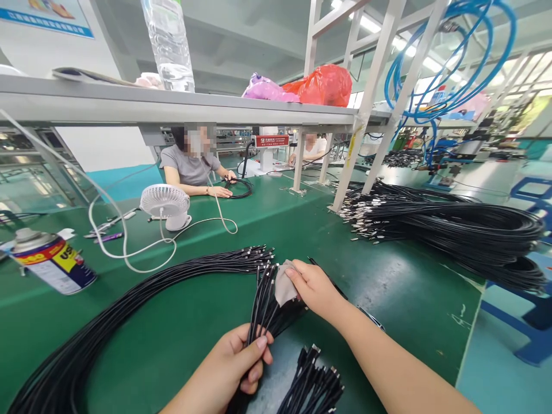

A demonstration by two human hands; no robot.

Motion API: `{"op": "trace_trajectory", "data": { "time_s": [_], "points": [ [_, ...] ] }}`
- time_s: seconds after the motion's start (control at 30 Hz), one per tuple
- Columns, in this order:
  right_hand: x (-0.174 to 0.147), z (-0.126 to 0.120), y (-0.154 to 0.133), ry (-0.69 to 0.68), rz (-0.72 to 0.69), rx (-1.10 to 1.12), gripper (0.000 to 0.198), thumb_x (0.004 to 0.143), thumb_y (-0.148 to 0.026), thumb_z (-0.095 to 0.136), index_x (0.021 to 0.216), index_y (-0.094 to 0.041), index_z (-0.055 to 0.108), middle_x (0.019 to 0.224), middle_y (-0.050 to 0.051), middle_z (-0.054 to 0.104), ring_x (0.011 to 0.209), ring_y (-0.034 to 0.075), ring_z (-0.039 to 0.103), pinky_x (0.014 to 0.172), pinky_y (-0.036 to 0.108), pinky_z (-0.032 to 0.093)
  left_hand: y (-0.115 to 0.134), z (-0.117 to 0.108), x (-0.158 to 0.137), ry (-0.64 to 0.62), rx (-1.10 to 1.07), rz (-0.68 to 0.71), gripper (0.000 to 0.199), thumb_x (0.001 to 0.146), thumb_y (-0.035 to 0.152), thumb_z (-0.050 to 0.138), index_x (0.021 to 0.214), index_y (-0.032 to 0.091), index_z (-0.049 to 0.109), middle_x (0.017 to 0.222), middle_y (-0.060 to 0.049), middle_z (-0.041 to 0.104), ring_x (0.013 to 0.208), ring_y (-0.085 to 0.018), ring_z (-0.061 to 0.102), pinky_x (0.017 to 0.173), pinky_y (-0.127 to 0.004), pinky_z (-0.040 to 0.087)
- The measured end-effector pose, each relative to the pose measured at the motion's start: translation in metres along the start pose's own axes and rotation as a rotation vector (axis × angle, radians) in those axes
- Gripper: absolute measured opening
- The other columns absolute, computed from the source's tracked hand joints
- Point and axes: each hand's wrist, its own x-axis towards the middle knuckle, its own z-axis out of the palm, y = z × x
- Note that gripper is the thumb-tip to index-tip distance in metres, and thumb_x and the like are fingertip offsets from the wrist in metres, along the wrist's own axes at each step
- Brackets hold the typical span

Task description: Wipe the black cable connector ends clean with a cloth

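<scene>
My left hand (pixel 241 359) is closed around a bundle of black cables (pixel 264 305) with metal connector ends. At the upper end of that bundle, my right hand (pixel 317 287) pinches a light grey cloth (pixel 285 284), which lies against the connectors. Just beyond, a long curved bundle of black cables (pixel 172 276) rests on the green table, its plugs close to the cloth. Below my hands lies another group of black cable ends (pixel 313 382) with metal plugs.
A big coil of black cables (pixel 448 224) sits at the right. To the left stand a spray can (pixel 54 261) and a small white fan (pixel 166 204) with a white cord. Across the green table (pixel 207 230), a person handles a black cable. Shelf posts (pixel 371 98) rise at the right.
</scene>
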Motion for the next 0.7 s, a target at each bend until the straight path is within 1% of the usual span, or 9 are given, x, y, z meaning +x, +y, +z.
{"op": "trace_trajectory", "data": {
  "time_s": [0.1, 0.17, 0.27, 0.33, 0.4, 0.47, 0.53, 0.6, 0.7],
  "points": [
    [0.001, -0.004, -0.004, -0.12, 0.177, 0.344, 0.039, 0.09, -0.054, 0.043, 0.07, -0.021, 0.043, 0.054, -0.002, 0.048, 0.048, 0.012, 0.047, 0.048, 0.025, 0.038, -0.001, -0.001, 0.0, 0.0, -0.003, 0.005, 0.049, 0.059, 0.053, 0.083, 0.08, 0.014, 0.064, 0.063, 0.002, 0.059, 0.046, -0.004, 0.034, 0.044, -0.021, 0.02],
    [0.001, -0.007, -0.006, -0.165, 0.26, 0.554, 0.041, 0.082, -0.059, 0.056, 0.077, -0.019, 0.049, 0.058, -0.003, 0.052, 0.048, 0.011, 0.049, 0.047, 0.024, 0.041, -0.002, -0.001, 0.001, 0.002, 0.004, 0.008, 0.05, 0.059, 0.054, 0.083, 0.08, 0.014, 0.064, 0.063, 0.002, 0.059, 0.046, -0.004, 0.034, 0.044, -0.021, 0.02],
    [0.0, -0.008, -0.007, -0.229, 0.299, 0.745, 0.045, 0.069, -0.055, 0.074, 0.078, -0.017, 0.052, 0.063, -0.003, 0.056, 0.053, 0.01, 0.052, 0.047, 0.022, 0.044, -0.002, -0.002, 0.002, 0.007, 0.007, 0.009, 0.05, 0.058, 0.055, 0.083, 0.078, 0.014, 0.063, 0.063, 0.002, 0.059, 0.046, -0.004, 0.035, 0.044, -0.021, 0.02],
    [-0.002, -0.007, -0.007, -0.286, 0.295, 0.802, 0.046, 0.067, -0.055, 0.076, 0.076, -0.016, 0.054, 0.064, -0.002, 0.058, 0.054, 0.01, 0.054, 0.047, 0.022, 0.046, -0.001, -0.002, 0.002, 0.008, 0.006, 0.006, 0.05, 0.058, 0.054, 0.083, 0.079, 0.014, 0.063, 0.063, 0.002, 0.059, 0.046, -0.004, 0.035, 0.044, -0.021, 0.02],
    [-0.003, -0.006, -0.007, -0.329, 0.283, 0.837, 0.047, 0.073, -0.059, 0.07, 0.078, -0.014, 0.057, 0.063, 0.0, 0.061, 0.051, 0.011, 0.056, 0.047, 0.022, 0.047, -0.002, -0.001, 0.002, 0.009, 0.004, 0.006, 0.05, 0.058, 0.055, 0.083, 0.079, 0.014, 0.063, 0.063, 0.002, 0.059, 0.046, -0.004, 0.035, 0.044, -0.021, 0.02],
    [-0.004, -0.006, -0.009, -0.336, 0.278, 0.859, 0.049, 0.078, -0.062, 0.062, 0.082, -0.013, 0.059, 0.065, 0.003, 0.064, 0.048, 0.01, 0.057, 0.046, 0.023, 0.047, -0.002, -0.001, 0.002, 0.01, 0.001, 0.007, 0.051, 0.057, 0.055, 0.083, 0.079, 0.014, 0.063, 0.063, 0.002, 0.059, 0.046, -0.004, 0.035, 0.044, -0.021, 0.02],
    [-0.004, -0.007, -0.011, -0.33, 0.281, 0.866, 0.049, 0.08, -0.062, 0.06, 0.083, -0.013, 0.06, 0.066, 0.003, 0.065, 0.046, 0.01, 0.056, 0.045, 0.023, 0.047, -0.003, -0.001, 0.001, 0.012, 0.004, 0.003, 0.051, 0.057, 0.055, 0.083, 0.08, 0.014, 0.063, 0.063, 0.002, 0.059, 0.046, -0.004, 0.035, 0.044, -0.021, 0.02],
    [-0.004, -0.008, -0.013, -0.31, 0.288, 0.869, 0.045, 0.078, -0.058, 0.066, 0.08, -0.013, 0.059, 0.065, 0.002, 0.064, 0.048, 0.01, 0.056, 0.046, 0.022, 0.046, -0.003, -0.001, 0.001, 0.011, 0.006, 0.0, 0.051, 0.057, 0.056, 0.083, 0.08, 0.014, 0.063, 0.063, 0.002, 0.059, 0.046, -0.004, 0.035, 0.044, -0.021, 0.02],
    [-0.005, -0.008, -0.014, -0.292, 0.295, 0.883, 0.04, 0.069, -0.047, 0.078, 0.074, -0.014, 0.056, 0.061, -0.002, 0.058, 0.051, 0.008, 0.054, 0.049, 0.02, 0.044, -0.002, -0.001, 0.002, 0.008, 0.007, 0.0, 0.05, 0.058, 0.056, 0.082, 0.078, 0.014, 0.062, 0.063, 0.002, 0.058, 0.046, -0.004, 0.034, 0.045, -0.021, 0.02]
  ]
}}
